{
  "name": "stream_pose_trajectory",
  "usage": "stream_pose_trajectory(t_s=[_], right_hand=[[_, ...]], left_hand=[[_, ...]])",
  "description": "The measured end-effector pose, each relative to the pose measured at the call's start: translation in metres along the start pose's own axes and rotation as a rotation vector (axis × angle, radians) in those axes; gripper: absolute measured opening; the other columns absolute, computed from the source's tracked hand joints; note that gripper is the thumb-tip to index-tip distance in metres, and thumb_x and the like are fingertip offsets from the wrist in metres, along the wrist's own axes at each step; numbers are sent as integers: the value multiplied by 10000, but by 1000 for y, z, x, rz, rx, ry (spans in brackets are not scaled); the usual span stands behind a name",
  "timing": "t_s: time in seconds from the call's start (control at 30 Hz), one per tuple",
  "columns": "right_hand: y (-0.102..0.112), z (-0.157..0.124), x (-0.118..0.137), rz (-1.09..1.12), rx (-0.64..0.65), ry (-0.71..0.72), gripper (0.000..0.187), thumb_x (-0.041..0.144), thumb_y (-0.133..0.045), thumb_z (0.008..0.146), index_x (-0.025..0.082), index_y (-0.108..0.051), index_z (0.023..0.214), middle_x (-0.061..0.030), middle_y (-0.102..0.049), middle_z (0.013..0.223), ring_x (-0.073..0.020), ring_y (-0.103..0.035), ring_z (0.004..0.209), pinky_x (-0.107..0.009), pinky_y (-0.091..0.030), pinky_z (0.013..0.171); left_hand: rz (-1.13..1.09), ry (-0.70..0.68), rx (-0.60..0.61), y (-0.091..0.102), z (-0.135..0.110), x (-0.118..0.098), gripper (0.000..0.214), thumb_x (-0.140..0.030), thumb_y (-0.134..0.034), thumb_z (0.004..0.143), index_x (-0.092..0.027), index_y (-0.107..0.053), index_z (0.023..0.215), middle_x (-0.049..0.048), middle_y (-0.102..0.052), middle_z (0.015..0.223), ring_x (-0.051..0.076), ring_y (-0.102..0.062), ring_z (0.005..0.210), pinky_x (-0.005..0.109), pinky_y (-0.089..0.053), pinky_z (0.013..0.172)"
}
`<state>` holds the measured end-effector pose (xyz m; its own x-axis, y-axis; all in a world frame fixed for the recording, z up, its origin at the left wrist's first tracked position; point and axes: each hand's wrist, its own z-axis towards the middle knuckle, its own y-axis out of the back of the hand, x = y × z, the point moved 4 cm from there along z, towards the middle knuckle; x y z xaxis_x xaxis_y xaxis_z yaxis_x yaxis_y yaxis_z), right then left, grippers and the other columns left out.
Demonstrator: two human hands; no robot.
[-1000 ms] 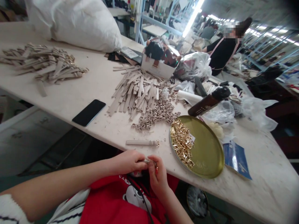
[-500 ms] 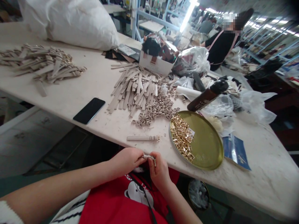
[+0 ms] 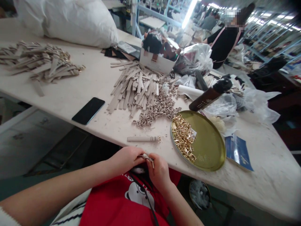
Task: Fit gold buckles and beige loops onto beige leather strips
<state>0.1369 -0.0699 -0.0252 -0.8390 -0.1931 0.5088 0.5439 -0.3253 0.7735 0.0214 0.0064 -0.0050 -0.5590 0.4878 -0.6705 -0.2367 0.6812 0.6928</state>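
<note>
At the near edge of the pale worktable (image 3: 77,91), over a red shirt: left hand (image 3: 125,158) and right hand (image 3: 160,171), fingertips meeting. Both pinch closed on one small beige strap piece (image 3: 147,157) with a metal fitting at its right end. It is held off the table, just below the edge.

On the table, just beyond the hands: one flat beige strap with a gold buckle end (image 3: 143,138), lying crosswise, apart from the hands.

Right of it: round gold metal tray (image 3: 211,150), with a heap of small gold buckles (image 3: 184,139) on its left half.

Behind the strap: a heap of small beige loops (image 3: 160,110), touching a pile of loose beige strips (image 3: 138,88).

Left: black smartphone (image 3: 88,110), face up near the table edge. Far left: a second pile of beige straps with gold ends (image 3: 44,61), and behind it a large white sack (image 3: 75,20).

Right of the tray: blue booklet (image 3: 237,152). Above the tray: dark brown cylindrical bottle (image 3: 210,94), lying on clear plastic bags.

Background: a person in black (image 3: 223,47) at another bench.
</note>
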Motion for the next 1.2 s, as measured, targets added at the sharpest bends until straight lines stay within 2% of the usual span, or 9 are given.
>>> stream_pose_trajectory(t_s=[0.27, 0.47, 0.6, 0.7, 0.77, 0.83, 0.9, 1.03, 1.2], right_hand=[[-6, -3, -4, 131, 44, -119, 168, 268, -355, 884, 172, -493, 882, -40, -604, 691, -159, -570, 591, -264, -435, 546], [-19, -7, -7, 416, 92, -277, 242, 265, -371, 881, 174, -433, 1096, -56, -624, 838, -152, -600, 689, -262, -482, 603], [-34, 5, -1, 638, 176, -281, 252, 298, -354, 890, 182, -468, 1082, -43, -629, 807, -148, -597, 671, -249, -489, 592], [-38, 15, -5, 676, 190, -323, 282, 357, -388, 872, 172, -505, 1051, 0, -571, 617, -136, -528, 515, -226, -433, 465], [-36, 18, -16, 654, 152, -394, 311, 402, -417, 853, 168, -519, 1030, 24, -515, 546, -128, -482, 465, -222, -393, 430], [-32, 19, -30, 656, 88, -472, 343, 442, -422, 841, 163, -517, 1015, 33, -491, 526, -123, -462, 452, -223, -378, 429], [-30, 16, -44, 677, 36, -527, 376, 474, -424, 830, 156, -511, 1010, 39, -478, 510, -118, -443, 438, -224, -364, 426], [-27, 13, -55, 692, 15, -576, 420, 505, -452, 805, 148, -512, 1019, 37, -481, 510, -119, -439, 437, -231, -356, 427], [-8, 33, -56, 565, -39, -552, 378, 462, -406, 844, 149, -508, 1031, 24, -506, 550, -133, -486, 497, -249, -398, 491]], left_hand=[[16, -31, 19, 6, 1, 0, 206, -266, -453, 848, -173, -634, 817, 18, -659, 789, 147, -578, 732, 206, -389, 646], [53, -22, -21, 5, 0, 1, 217, -290, -468, 837, -168, -626, 752, 12, -651, 707, 147, -578, 652, 206, -361, 554], [46, -52, -19, 13, -2, 9, 229, -320, -445, 850, -192, -631, 811, -4, -667, 698, 142, -599, 651, 197, -377, 548], [97, 17, -74, 42, -5, 37, 287, -412, -442, 840, -210, -637, 902, 8, -683, 835, 161, -616, 763, 207, -419, 622], [219, 171, -262, 76, -11, 71, 354, -436, -420, 845, -191, -600, 1025, 39, -649, 1017, 179, -585, 933, 231, -419, 775], [413, 426, -501, 113, -22, 114, 405, -407, -427, 840, -182, -507, 1166, 58, -548, 1203, 184, -492, 1101, 245, -353, 917], [461, 573, -590, 136, -30, 153, 576, -357, -492, 790, -73, -369, 1276, 175, -430, 1301, 264, -419, 1171, 332, -328, 951], [492, 687, -642, 149, -31, 199, 666, -361, -491, 764, -85, -262, 1325, 188, -453, 1263, 291, -456, 1117, 368, -355, 914], [505, 730, -665, 144, -23, 205, 655, -396, -449, 770, -117, -240, 1325, 175, -517, 1175, 300, -483, 1060, 378, -363, 879]])
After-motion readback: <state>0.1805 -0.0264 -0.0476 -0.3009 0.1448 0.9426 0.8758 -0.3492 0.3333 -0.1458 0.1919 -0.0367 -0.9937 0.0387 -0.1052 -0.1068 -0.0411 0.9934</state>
